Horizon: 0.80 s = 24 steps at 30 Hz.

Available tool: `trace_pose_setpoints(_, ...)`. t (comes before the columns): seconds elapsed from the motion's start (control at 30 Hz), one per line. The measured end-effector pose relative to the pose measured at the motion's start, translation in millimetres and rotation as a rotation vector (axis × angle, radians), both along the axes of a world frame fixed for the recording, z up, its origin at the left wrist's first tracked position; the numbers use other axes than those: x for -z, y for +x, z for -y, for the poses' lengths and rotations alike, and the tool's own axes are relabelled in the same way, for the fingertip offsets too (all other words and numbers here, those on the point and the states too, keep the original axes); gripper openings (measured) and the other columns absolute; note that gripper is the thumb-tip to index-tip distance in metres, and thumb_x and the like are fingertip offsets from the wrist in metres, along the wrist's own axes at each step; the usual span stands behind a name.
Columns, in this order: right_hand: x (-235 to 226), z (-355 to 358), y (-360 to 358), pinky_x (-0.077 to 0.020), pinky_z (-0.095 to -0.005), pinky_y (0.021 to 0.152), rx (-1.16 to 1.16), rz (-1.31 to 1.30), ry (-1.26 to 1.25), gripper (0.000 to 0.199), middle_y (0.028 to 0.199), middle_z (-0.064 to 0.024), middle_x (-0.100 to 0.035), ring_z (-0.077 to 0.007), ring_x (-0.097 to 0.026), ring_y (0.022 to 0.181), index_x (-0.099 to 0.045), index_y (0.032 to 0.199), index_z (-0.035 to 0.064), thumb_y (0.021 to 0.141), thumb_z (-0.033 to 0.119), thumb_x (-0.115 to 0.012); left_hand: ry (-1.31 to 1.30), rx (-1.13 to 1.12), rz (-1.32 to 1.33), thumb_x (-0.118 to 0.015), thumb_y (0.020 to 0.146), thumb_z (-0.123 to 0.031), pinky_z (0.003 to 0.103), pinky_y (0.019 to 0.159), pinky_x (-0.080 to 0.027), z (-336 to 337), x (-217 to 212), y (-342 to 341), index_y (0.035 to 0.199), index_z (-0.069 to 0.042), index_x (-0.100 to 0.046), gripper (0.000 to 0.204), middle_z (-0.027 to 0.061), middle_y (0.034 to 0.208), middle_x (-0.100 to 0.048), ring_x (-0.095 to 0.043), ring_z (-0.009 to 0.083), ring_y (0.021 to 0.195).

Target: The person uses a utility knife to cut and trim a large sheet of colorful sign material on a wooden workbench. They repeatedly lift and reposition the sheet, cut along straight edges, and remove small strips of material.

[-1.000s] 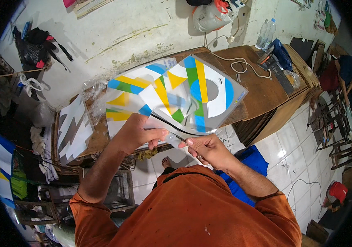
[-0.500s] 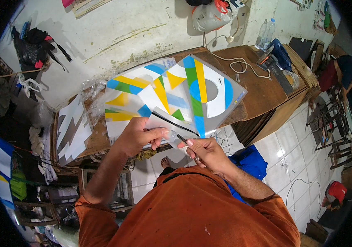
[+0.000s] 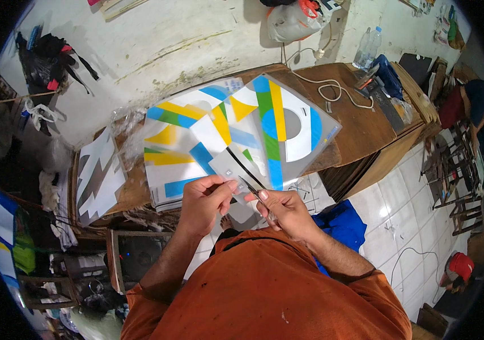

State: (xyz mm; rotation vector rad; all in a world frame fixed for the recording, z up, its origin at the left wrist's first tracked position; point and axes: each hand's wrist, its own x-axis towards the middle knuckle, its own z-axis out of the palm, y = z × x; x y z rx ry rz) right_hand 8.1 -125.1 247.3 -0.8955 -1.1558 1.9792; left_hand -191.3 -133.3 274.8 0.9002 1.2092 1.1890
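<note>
My left hand (image 3: 203,201) is closed in a pinch beside the lower left edge of a small translucent sheet (image 3: 232,168) with a black strip and small pale squares. What sits between its fingertips, if anything, is too small to make out. In my right hand (image 3: 285,212) is a slim pointed metal tool (image 3: 250,186) that looks like small scissors, its tip aimed up and left over the sheet. The right fingertips also meet the sheet's lower right end. Behind lie clear plastic sheets (image 3: 182,133) patterned in blue, yellow, green and white.
The sheets lie on a wooden bench (image 3: 332,133) against the wall. White jagged cut-outs (image 3: 96,175) lie at its left end. A white cable (image 3: 338,90), plastic bottles (image 3: 369,45) and tools stand at the right. Blue cloth (image 3: 341,226) is on the tiled floor (image 3: 386,249).
My left hand has moved slightly right and down, its grip on the sheet's corner no longer visible. The sheet has turned and shifted, and more of the pointed tool shows.
</note>
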Motion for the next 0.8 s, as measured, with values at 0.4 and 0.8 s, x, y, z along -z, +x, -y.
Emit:
trace_pose_setpoints(0.4, 7.1, 6.4, -14.9, -0.0267, -0.021, 0.04, 0.117, -0.043, 0.011, 0.034, 0.065, 0.0045, -0.049, -0.0025, -0.036, 0.046, -0.07, 0.104, 0.0046, 0.102, 0.032, -0.049, 0.026, 0.098, 0.0, -0.064, 0.09, -0.006, 0.021, 0.045, -0.035, -1.1, 1.8, -1.0, 0.087, 0.005, -0.067, 0.012, 0.0036, 0.065, -0.06, -0.047, 0.0061, 0.05)
trace_pose_setpoints(0.8, 14.7, 6.8, -22.0, -0.0225, -0.0229, 0.04, 0.234, 0.036, 0.065, 0.046, 0.051, 0.0058, -0.041, -0.0027, -0.033, 0.044, -0.055, 0.068, 0.0037, 0.101, 0.035, -0.051, 0.002, 0.175, 0.044, -0.065, 0.089, -0.005, 0.021, 0.045, -0.037, -4.7, 9.5, 0.0, 0.09, 0.006, -0.066, 0.011, 0.0041, 0.071, -0.061, -0.049, 0.0062, 0.051)
